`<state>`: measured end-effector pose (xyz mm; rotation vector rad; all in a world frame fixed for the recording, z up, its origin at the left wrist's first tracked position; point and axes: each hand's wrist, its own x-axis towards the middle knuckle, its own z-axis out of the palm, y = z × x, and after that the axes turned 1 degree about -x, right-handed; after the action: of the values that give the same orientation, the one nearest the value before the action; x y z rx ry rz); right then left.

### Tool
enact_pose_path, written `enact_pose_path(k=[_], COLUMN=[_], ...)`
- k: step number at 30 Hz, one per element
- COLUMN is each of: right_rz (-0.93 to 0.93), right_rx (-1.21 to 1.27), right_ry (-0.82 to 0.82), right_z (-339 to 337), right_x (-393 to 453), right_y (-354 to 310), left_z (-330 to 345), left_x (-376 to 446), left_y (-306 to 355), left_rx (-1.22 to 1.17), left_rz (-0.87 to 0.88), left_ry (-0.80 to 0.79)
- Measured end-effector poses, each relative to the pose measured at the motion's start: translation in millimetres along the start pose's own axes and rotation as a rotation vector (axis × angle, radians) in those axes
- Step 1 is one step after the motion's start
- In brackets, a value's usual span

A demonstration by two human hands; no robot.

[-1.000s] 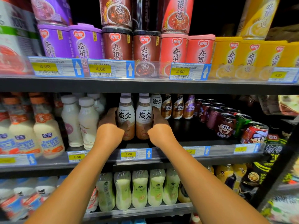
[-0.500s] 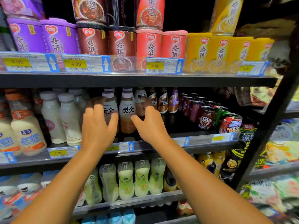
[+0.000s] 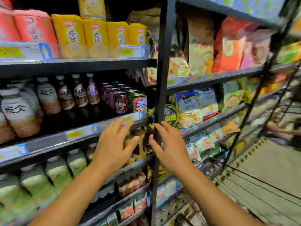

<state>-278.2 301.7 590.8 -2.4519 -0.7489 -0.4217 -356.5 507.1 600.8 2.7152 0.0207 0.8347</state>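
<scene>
Left hand (image 3: 114,144) and right hand (image 3: 169,147), fingers spread and empty, are now hovering at the black post (image 3: 162,62), having left the latte bottles (image 3: 17,111) standing far left of it; the yellow bottles (image 3: 142,150) just left of the post are probably coming next.

Two bare arms show, each visible from below the elbow to the fingertips. The left forearm (image 3: 73,193) is uncovered along its whole visible length, smooth and lean, narrowing toward the wrist; the right forearm (image 3: 216,198) looks the same. The left grip (image 3: 114,144) is bare too, with long slim fingers (image 3: 121,126) and a short, pale nail on the thumb. The right grip (image 3: 171,147) matches it, with slender fingers, lightly marked knuckles and a thumbnail trimmed short. Blur softens the edges of both, so finer detail of skin or nails cannot be made out
</scene>
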Motion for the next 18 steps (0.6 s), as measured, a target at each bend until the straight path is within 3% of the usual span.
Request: enact_pose_path(k=[10,18], right_rz=[0.475,0.802], right_rx=[-0.299,-0.31], right_ry=[0.035,0.047], right_z=[-97,-136], right_x=[-137,-230], right_y=[237,349], left_z=[173,289], left_x=[20,25], left_y=[203,304], left_rx=[-0.172,-0.231], left_rz=[0.198,0.332], left_ry=[-0.344,-0.596])
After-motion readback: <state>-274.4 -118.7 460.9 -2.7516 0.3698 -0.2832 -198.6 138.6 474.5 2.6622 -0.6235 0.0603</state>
